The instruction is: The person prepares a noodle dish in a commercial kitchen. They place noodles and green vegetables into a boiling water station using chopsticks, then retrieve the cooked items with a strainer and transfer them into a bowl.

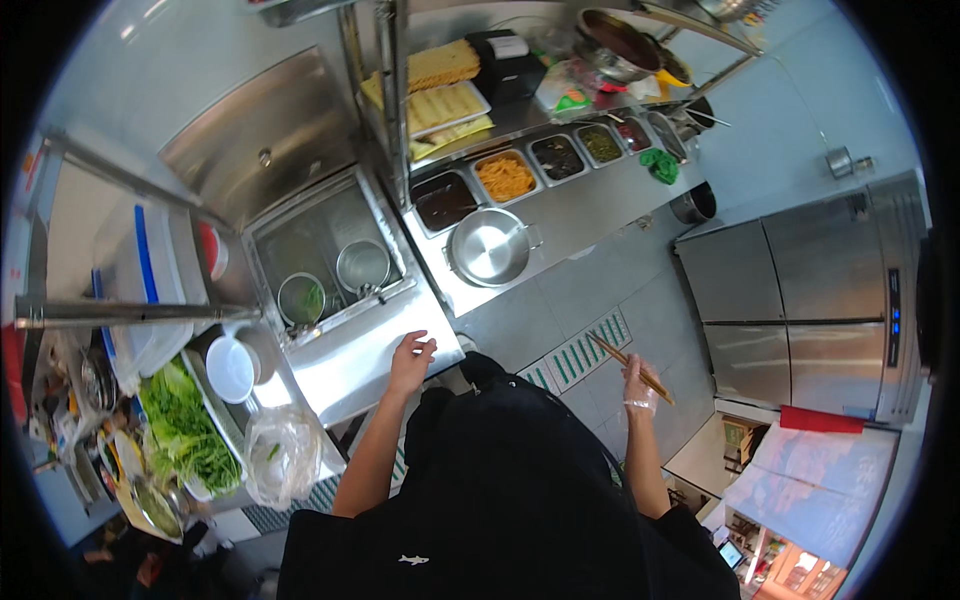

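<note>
My right hand (640, 379), in a clear plastic glove, grips a pair of wooden chopsticks (611, 350) over the tiled floor. Their thin ends point up and left, above a floor drain. Over the front edge of the steel counter, my left hand (412, 364) holds nothing, its fingers loosely apart. Beyond it a noodle cooker (341, 191) holds water and two strainer baskets. Green leaves lie in the left basket (301, 298); the right basket (364, 266) shows only cloudy water. A two-handled steel pot (490, 247) sits on the adjoining counter (592, 202).
Behind the pot runs a row of steel pans with sauce (445, 202), orange shreds (506, 178) and other toppings. Dried noodle blocks (444, 66) rest on the shelf. At left are leafy greens (176, 420), a white bucket (230, 369) and a plastic bag (281, 457). A steel refrigerator (795, 300) stands right.
</note>
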